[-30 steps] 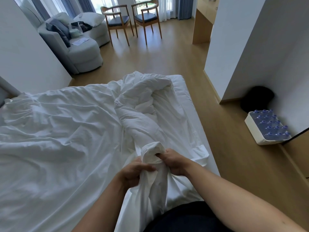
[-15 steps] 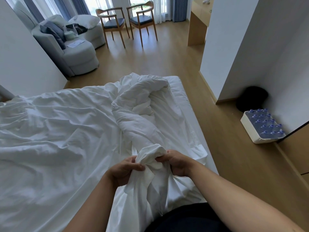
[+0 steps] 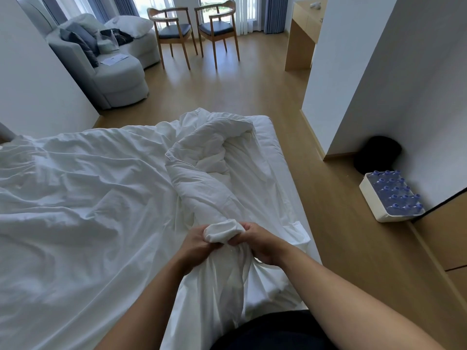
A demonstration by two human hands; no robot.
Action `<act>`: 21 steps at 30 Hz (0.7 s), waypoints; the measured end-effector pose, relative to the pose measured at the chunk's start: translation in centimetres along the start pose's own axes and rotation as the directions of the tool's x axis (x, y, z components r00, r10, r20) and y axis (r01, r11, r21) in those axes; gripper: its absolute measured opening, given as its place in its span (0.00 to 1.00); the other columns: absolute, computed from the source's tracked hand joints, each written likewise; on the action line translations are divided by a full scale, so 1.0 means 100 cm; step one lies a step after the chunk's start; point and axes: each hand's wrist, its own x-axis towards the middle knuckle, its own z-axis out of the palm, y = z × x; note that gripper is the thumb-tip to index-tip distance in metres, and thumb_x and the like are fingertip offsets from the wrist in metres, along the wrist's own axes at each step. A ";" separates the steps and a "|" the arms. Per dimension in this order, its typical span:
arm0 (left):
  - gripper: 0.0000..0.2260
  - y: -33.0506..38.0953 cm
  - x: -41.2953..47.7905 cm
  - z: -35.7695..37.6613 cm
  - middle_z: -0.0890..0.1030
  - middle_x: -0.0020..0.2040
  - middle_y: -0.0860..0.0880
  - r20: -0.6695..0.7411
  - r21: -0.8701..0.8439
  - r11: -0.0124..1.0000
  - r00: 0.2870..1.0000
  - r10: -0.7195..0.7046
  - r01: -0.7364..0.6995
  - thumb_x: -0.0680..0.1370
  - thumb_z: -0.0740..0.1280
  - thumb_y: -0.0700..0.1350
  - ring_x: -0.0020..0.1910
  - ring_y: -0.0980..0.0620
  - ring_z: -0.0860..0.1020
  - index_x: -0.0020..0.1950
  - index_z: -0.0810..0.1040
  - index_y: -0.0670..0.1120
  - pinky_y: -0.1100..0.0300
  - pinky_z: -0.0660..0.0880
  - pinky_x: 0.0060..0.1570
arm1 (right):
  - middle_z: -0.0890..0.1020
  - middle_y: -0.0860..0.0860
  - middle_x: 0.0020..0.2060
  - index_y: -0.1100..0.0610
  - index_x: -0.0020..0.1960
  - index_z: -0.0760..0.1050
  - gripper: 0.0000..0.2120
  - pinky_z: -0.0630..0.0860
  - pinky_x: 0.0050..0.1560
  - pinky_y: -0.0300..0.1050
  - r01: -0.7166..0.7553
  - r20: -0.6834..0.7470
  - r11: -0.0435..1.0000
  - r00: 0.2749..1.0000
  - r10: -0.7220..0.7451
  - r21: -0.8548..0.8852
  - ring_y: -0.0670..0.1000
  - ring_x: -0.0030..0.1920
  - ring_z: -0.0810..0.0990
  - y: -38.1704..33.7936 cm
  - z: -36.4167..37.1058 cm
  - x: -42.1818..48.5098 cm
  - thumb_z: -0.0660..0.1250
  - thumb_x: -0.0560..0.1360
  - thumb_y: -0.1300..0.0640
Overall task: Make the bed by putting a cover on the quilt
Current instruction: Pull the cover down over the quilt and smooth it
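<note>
The left hand (image 3: 195,245) and right hand (image 3: 260,246) pinch the quilt (image 3: 202,183) corner through the cover (image 3: 222,286); gripping firmly while shaking should seat it.

head cam | looks forward-down | close over hands (image 3: 225,245) | bed (image 3: 75,223) foreground

- Two grips: left grip (image 3: 195,245), right grip (image 3: 260,245).
- One bed (image 3: 269,133).
- One quilt (image 3: 202,180).
- One cover (image 3: 75,210).
- Two chairs: left chair (image 3: 173,34), right chair (image 3: 217,29).
- One sofa (image 3: 121,77).
- One white pillow (image 3: 127,25).
- One paper (image 3: 114,59).
- One surface (image 3: 300,39).
- One pack (image 3: 391,198) of bottles; their number cannot be told surely.
- One dark round thing (image 3: 376,155).
</note>
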 end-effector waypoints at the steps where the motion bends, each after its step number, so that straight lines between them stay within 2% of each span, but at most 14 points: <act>1: 0.09 -0.003 0.000 0.003 0.86 0.45 0.52 -0.062 0.127 0.991 0.997 0.050 -0.042 0.75 0.75 0.43 0.47 0.54 0.84 0.54 0.84 0.50 0.57 0.81 0.47 | 0.82 0.62 0.60 0.61 0.64 0.79 0.23 0.75 0.67 0.53 -0.006 0.032 1.000 0.999 0.006 -0.022 0.59 0.61 0.81 -0.003 0.001 -0.001 0.71 0.68 0.65; 3: 0.06 -0.008 -0.001 0.008 0.85 0.42 0.54 -0.145 0.344 0.936 0.980 0.133 -0.076 0.74 0.72 0.50 0.42 0.57 0.82 0.49 0.84 0.51 0.55 0.79 0.43 | 0.82 0.61 0.60 0.62 0.66 0.78 0.22 0.76 0.63 0.50 -0.029 0.098 0.999 0.995 0.030 -0.015 0.56 0.60 0.81 -0.006 0.000 -0.004 0.72 0.72 0.63; 4: 0.06 -0.012 -0.001 0.009 0.84 0.41 0.54 -0.178 0.397 0.914 0.970 0.165 -0.083 0.73 0.70 0.50 0.41 0.57 0.82 0.47 0.83 0.50 0.53 0.79 0.42 | 0.82 0.61 0.60 0.62 0.67 0.77 0.21 0.77 0.61 0.49 -0.043 0.123 0.999 0.992 0.041 0.016 0.56 0.59 0.81 -0.007 -0.001 -0.006 0.72 0.74 0.61; 6: 0.05 -0.016 -0.003 0.012 0.83 0.39 0.54 -0.232 0.420 0.902 0.949 0.212 -0.099 0.72 0.68 0.49 0.40 0.55 0.81 0.45 0.81 0.50 0.51 0.78 0.40 | 0.81 0.60 0.61 0.62 0.68 0.76 0.20 0.77 0.60 0.49 -0.064 0.162 0.994 0.986 0.049 0.092 0.56 0.60 0.81 -0.008 -0.001 -0.009 0.69 0.79 0.55; 8: 0.06 -0.019 -0.004 0.015 0.82 0.39 0.54 -0.265 0.430 0.893 0.927 0.265 -0.132 0.71 0.67 0.48 0.39 0.56 0.80 0.46 0.81 0.50 0.55 0.76 0.37 | 0.81 0.60 0.62 0.61 0.68 0.77 0.23 0.77 0.61 0.51 -0.080 0.175 0.989 0.983 0.057 0.128 0.57 0.61 0.80 -0.008 -0.002 -0.008 0.68 0.80 0.48; 11: 0.04 -0.020 -0.002 0.017 0.79 0.37 0.55 -0.262 0.433 0.871 0.893 0.366 -0.230 0.70 0.71 0.42 0.37 0.57 0.78 0.43 0.79 0.49 0.61 0.72 0.34 | 0.84 0.59 0.54 0.62 0.63 0.79 0.26 0.80 0.54 0.50 -0.108 0.060 0.986 0.993 0.101 0.126 0.57 0.55 0.83 -0.012 0.003 -0.003 0.66 0.79 0.40; 13: 0.05 -0.019 -0.001 0.017 0.79 0.37 0.55 -0.244 0.433 0.865 0.890 0.385 -0.256 0.70 0.72 0.42 0.36 0.58 0.77 0.42 0.78 0.49 0.64 0.70 0.33 | 0.84 0.57 0.48 0.62 0.58 0.79 0.26 0.80 0.49 0.48 -0.081 -0.031 0.994 0.996 0.084 0.079 0.55 0.48 0.83 -0.012 0.005 0.004 0.69 0.76 0.39; 15: 0.06 -0.013 -0.002 0.016 0.80 0.36 0.54 -0.184 0.406 0.879 0.919 0.349 -0.252 0.71 0.74 0.42 0.35 0.57 0.78 0.41 0.78 0.48 0.65 0.70 0.33 | 0.83 0.57 0.48 0.60 0.57 0.78 0.29 0.77 0.51 0.49 -0.068 -0.066 0.998 0.995 0.069 0.006 0.55 0.49 0.82 -0.009 0.007 0.008 0.76 0.69 0.38; 17: 0.07 -0.006 -0.001 0.010 0.80 0.35 0.55 -0.040 0.377 0.892 0.957 0.286 -0.251 0.71 0.74 0.42 0.34 0.58 0.77 0.40 0.76 0.49 0.64 0.70 0.33 | 0.82 0.56 0.47 0.58 0.54 0.79 0.29 0.76 0.51 0.50 -0.088 -0.057 0.995 0.995 0.086 -0.052 0.55 0.48 0.81 -0.007 0.008 0.009 0.80 0.64 0.39; 19: 0.07 0.002 -0.001 0.002 0.80 0.36 0.56 0.122 0.383 0.886 0.965 0.233 -0.262 0.71 0.74 0.44 0.35 0.58 0.77 0.40 0.76 0.50 0.63 0.70 0.35 | 0.83 0.55 0.45 0.59 0.51 0.80 0.28 0.76 0.49 0.49 -0.112 -0.052 0.988 0.993 0.107 -0.109 0.53 0.46 0.81 -0.004 0.007 0.009 0.80 0.63 0.39; 21: 0.08 0.005 -0.001 -0.005 0.81 0.39 0.57 0.187 0.390 0.880 0.959 0.214 -0.272 0.71 0.75 0.45 0.37 0.57 0.78 0.43 0.77 0.52 0.64 0.72 0.37 | 0.84 0.55 0.46 0.64 0.55 0.80 0.34 0.77 0.49 0.49 -0.130 -0.059 0.982 0.991 0.123 -0.134 0.53 0.46 0.82 -0.004 0.006 0.009 0.80 0.63 0.38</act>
